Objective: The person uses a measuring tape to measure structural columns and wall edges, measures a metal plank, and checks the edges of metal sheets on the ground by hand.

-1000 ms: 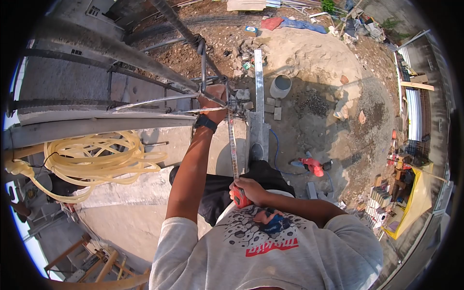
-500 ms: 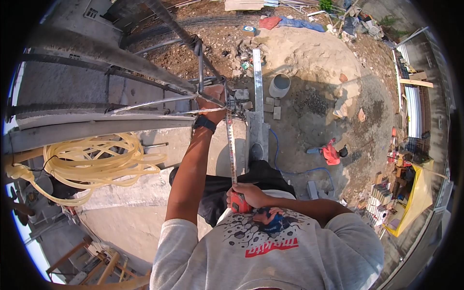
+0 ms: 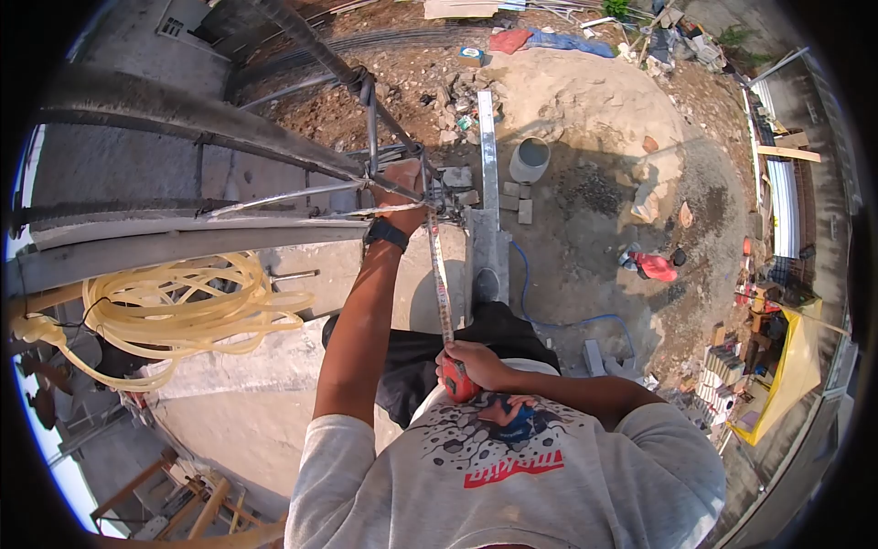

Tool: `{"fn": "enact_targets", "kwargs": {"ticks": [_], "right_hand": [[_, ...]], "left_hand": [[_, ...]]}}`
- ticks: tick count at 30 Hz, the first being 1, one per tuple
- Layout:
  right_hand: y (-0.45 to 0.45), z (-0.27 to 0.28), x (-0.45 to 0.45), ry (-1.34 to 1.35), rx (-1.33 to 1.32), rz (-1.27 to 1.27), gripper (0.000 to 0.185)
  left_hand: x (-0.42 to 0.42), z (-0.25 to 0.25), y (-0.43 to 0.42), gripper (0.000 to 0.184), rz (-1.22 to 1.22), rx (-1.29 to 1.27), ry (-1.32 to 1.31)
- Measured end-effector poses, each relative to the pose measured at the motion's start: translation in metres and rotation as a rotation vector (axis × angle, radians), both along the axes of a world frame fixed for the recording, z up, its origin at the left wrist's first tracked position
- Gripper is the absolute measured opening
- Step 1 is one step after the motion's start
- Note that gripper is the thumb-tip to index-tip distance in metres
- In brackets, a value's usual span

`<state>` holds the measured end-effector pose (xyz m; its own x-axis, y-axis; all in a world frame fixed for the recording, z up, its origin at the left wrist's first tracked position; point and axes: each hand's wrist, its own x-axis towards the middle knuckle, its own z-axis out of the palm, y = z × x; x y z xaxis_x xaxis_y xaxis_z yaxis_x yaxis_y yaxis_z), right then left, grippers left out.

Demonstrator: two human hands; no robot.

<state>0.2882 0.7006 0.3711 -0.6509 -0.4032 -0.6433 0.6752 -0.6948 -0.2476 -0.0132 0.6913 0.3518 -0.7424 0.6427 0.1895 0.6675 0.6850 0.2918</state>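
Note:
A red tape measure (image 3: 460, 382) sits in my right hand (image 3: 477, 363), close against my shirt, with the fingers wrapped round its case. From it the pale blade (image 3: 440, 274) runs out, pulled straight, to my left hand (image 3: 400, 188). That hand, with a dark watch (image 3: 388, 232) on its wrist, is closed at the blade's far end, among thin metal bars (image 3: 283, 199) and a scaffold pole (image 3: 372, 128). The bars partly hide its fingertips.
A coil of yellowish hose (image 3: 183, 306) lies at the left. A long metal bar (image 3: 488, 151) extends ahead of my foot. Far below are a bucket (image 3: 530, 161), a blue hose (image 3: 525, 279), blocks (image 3: 525, 211) and a person in red (image 3: 655, 266). Yellow sheeting (image 3: 791, 366) hangs at the right.
My right hand and the tape measure have shifted slightly right, and the case has turned a little. My left hand stays put. The person below has moved right and a little up in view.

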Motion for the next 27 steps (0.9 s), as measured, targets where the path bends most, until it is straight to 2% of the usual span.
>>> {"fn": "enact_targets", "kwargs": {"ticks": [2,7,11,13,17,20,22,27], "right_hand": [[0.0,0.001,0.0,-0.016,0.027,-0.012,0.035],[-0.002,-0.001,0.002,-0.018,0.087,-0.015,0.036],[-0.003,-0.003,0.002,-0.005,0.101,-0.009,0.035],[-0.003,-0.002,0.001,-0.009,0.102,-0.009,0.034],[-0.001,0.0,0.0,-0.019,0.1,-0.009,0.033],[0.002,0.001,-0.001,-0.031,0.109,0.005,0.032],[0.003,0.0,-0.003,-0.037,0.109,0.009,0.031],[0.002,0.0,-0.003,-0.045,0.105,0.003,0.03]], "left_hand": [[-0.001,-0.002,-0.001,0.023,0.004,0.032,-0.005],[0.0,0.008,0.001,0.023,-0.026,-0.09,0.02],[0.002,0.015,0.003,0.023,-0.019,-0.057,-0.012],[0.003,0.021,0.005,0.024,0.003,-0.054,-0.113],[0.005,0.021,0.005,0.022,0.004,-0.033,-0.106],[0.007,0.017,0.004,0.021,0.016,-0.057,-0.039],[0.005,0.015,0.002,0.02,-0.072,-0.032,0.084],[0.004,0.014,0.001,0.021,-0.09,-0.014,0.097]]}}
